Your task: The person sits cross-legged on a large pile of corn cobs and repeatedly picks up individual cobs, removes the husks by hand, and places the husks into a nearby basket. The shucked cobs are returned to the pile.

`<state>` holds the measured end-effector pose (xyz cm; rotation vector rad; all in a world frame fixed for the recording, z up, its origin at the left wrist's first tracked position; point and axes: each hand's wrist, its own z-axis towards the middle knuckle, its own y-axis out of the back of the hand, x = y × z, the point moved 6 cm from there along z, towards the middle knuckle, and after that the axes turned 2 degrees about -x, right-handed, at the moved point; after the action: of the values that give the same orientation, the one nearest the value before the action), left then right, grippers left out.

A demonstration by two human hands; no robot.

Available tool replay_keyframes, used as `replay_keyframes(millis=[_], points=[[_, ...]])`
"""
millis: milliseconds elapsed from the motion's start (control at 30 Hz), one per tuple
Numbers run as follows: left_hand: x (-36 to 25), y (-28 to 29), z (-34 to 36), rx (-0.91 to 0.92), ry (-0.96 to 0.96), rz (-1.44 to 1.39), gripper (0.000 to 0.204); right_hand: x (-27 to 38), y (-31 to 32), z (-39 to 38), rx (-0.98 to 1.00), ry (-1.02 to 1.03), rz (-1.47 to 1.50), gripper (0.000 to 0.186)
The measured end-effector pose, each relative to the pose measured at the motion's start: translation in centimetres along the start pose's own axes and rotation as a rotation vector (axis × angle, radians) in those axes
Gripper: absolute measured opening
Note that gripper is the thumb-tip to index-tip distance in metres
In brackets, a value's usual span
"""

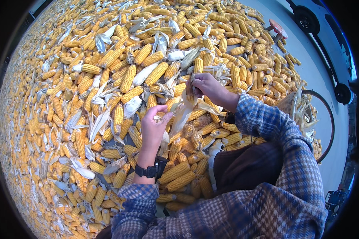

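Note:
My right hand [209,87] is closed round a yellow corn ear [198,65] whose upper end sticks up above my fingers. Pale, peeled husk [182,113] hangs from below that hand. My left hand [154,125] is lower and to the left, its thumb and fingertips closed on a bit of pale husk beside the hanging leaves. Corn ears [177,173] lie thickly beneath and around both hands, with loose husks [101,119] mixed among them.
The corn pile spreads far to the left and front. At the right stand a woven basket [291,103] with a curved handle [329,119] and a red-topped object [278,28] on the grey pavement [307,59]. A car [323,44] is parked beyond. My dark-clad legs [247,167] are below.

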<state>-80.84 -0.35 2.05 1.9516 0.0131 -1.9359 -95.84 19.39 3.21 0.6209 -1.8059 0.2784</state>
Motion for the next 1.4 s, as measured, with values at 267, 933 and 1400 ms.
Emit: replay_keyframes(millis=[267, 933, 1400], points=[[-4.4, 0.1, -0.1, -0.276, -0.328, 0.064, 0.018, 1.8, -7.1, -2.1, 0.175, -0.011, 0.015, 0.027], [11.3, 3.6, -0.9, 0.04, 0.455, 0.552, 0.029, 2.8, -6.7, -2.6, 0.172, -0.136, 0.43, 0.027], [-2.1, 0.6, -0.9, -0.058, -0.259, 0.4, 0.044, 6.0, -7.5, -3.6, 0.269, 0.183, -0.093, 0.028]])
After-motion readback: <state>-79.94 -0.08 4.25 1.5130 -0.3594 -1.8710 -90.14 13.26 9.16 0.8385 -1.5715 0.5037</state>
